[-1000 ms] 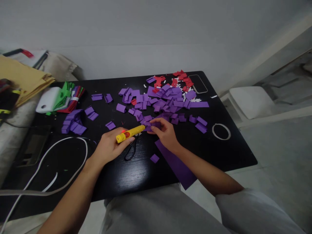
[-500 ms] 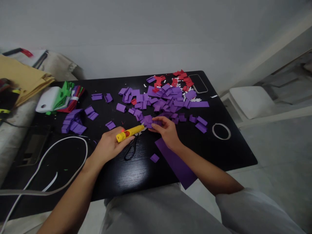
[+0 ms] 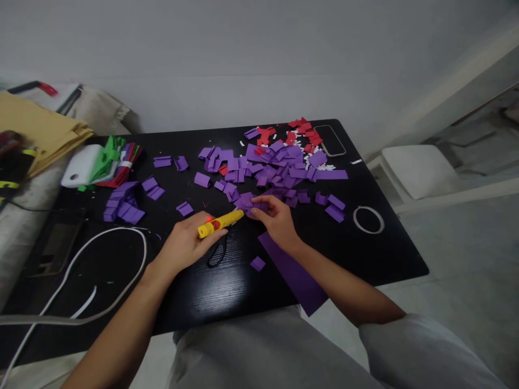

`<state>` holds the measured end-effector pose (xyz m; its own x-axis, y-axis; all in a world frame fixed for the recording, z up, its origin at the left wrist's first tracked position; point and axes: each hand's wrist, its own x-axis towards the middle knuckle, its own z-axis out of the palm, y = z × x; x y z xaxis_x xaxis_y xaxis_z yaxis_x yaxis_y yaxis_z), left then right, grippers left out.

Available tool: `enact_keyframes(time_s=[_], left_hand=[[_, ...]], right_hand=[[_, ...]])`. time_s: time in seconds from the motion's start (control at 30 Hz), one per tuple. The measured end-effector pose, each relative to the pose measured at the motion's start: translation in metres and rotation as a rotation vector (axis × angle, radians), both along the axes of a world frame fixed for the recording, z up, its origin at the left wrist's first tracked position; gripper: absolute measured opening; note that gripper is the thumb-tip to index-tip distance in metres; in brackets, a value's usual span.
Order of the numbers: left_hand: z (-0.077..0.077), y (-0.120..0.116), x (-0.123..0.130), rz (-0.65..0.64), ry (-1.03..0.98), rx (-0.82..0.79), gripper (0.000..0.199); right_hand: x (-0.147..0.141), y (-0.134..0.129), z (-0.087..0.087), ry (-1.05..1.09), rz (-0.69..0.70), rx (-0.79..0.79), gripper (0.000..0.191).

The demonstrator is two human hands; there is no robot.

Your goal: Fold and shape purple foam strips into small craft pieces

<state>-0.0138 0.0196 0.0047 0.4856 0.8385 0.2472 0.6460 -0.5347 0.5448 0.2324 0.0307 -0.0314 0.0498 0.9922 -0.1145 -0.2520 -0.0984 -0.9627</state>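
Note:
My left hand [image 3: 188, 237] is closed round a yellow tool [image 3: 221, 222] with a small red light, its tip at the purple paper by my other hand. Between the fingertips of my right hand [image 3: 275, 219] is a folded purple paper piece [image 3: 245, 202]. Black-handled scissors [image 3: 217, 253] lie partly under the tool. A long purple sheet [image 3: 292, 274] runs below my right wrist, past the table's front edge. Beyond both hands spreads a heap of folded purple pieces [image 3: 278, 165].
On the black table [image 3: 365, 259] are red paper pieces [image 3: 304, 128], a tape ring [image 3: 368, 219], a rectangular frame [image 3: 330, 140], a purple stack [image 3: 122, 203], green strips [image 3: 107, 158], a white cable [image 3: 144, 246] and a dark phone-like object [image 3: 54, 246]. A white stool [image 3: 419, 170] stands right.
The yellow tool in my left hand has moved slightly right, and its tip now meets the purple paper in my right hand. My right hand has barely moved.

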Motion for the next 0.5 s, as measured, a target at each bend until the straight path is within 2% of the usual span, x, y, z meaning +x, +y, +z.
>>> enact_keyframes(time_s=[0.3, 0.5], left_hand=[[0.0024, 0.001, 0.0013, -0.004, 0.008, 0.01, 0.043], [0.004, 0.001, -0.0046, -0.018, -0.005, -0.063, 0.032]], right_hand=[[0.0018, 0.001, -0.0025, -0.1, -0.01, 0.033, 0.025], [0.0069, 0.0062, 0.003, 0.043, -0.062, -0.058, 0.03]])
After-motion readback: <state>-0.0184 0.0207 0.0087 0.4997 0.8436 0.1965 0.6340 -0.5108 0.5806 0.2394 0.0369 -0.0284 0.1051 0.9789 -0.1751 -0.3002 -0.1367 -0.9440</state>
